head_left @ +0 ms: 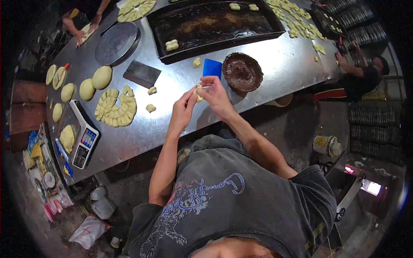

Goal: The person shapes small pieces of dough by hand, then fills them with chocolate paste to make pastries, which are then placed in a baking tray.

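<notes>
Both my hands meet over the near edge of the metal table, pinching a small piece of dough (pixel 198 92) between them. My left hand (pixel 183 109) has its fingers closed on one side of it. My right hand (pixel 218 99) grips the other side, its fingers curled over and partly hiding the dough. Just beyond lies a blue plastic scraper (pixel 212 68). To its right stands a bowl of dark brown paste (pixel 242 72), its rim smeared. Small dough lumps, one at the left (pixel 150 108) and one farther back (pixel 196 62), rest on the steel.
A black baking tray (pixel 215 45) carries several shaped dough pieces. Left are a dark rectangular block (pixel 142 74), a ring of cut dough (pixel 116 112), dough balls (pixel 102 77) and a scale (pixel 84 144) bearing dough. Co-workers' hands work at the far left (pixel 81 36) and right (pixel 340 59).
</notes>
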